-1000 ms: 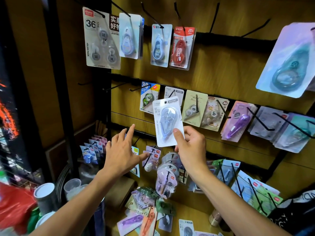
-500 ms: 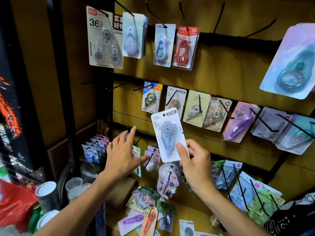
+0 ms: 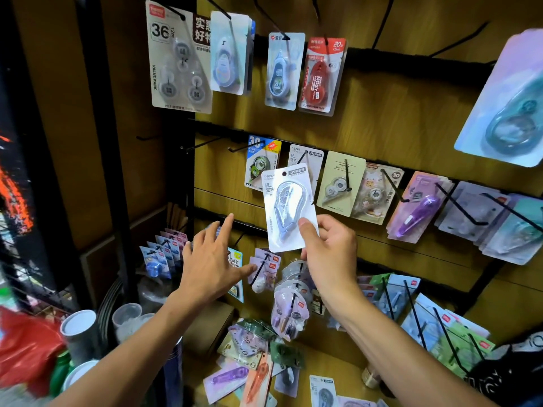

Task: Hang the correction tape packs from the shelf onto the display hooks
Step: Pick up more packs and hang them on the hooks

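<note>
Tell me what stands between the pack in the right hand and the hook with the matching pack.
Nothing visible blocks it. The right hand holds the white pack just in front of the matching pack, whose hook tip stays exposed above it.

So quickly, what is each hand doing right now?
Left hand: open, fingers spread, holding nothing.
Right hand: holding the white carded correction tape pack by its lower corner.

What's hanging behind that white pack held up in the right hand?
Behind the held white pack hangs a similar white pack on a middle-row hook; only its top and right edge show. Its lower part is covered. The right hand pinches the held pack's bottom corner.
</note>
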